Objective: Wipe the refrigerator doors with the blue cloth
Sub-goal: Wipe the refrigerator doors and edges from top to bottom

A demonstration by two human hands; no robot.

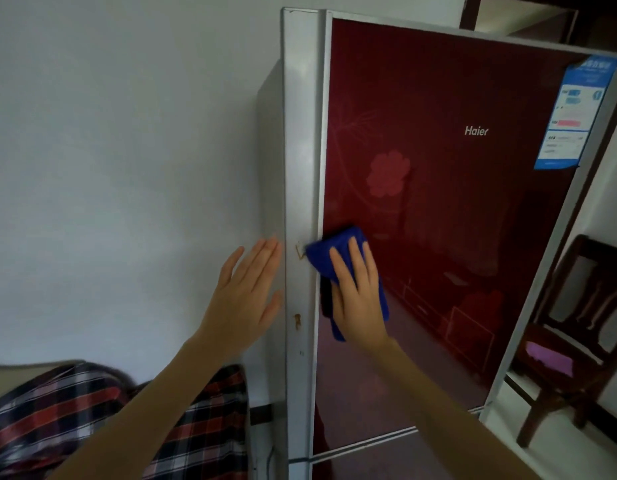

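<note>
The refrigerator's upper door (456, 209) is glossy dark red with a silver frame and fills the right half of the view. My right hand (355, 296) presses the folded blue cloth (338, 247) flat against the door's left edge, at about mid height. My left hand (246, 292) is open with its fingers spread, its fingertips at the silver side edge (300, 168) of the door. Below a narrow gap starts the lower door (386, 459).
Rust-coloured marks (297, 321) dot the silver side strip. A blue label (574, 112) sticks to the door's upper right corner. A dark wooden chair (574, 344) stands to the right. A plaid cloth (92, 420) lies at the lower left, before a white wall (109, 168).
</note>
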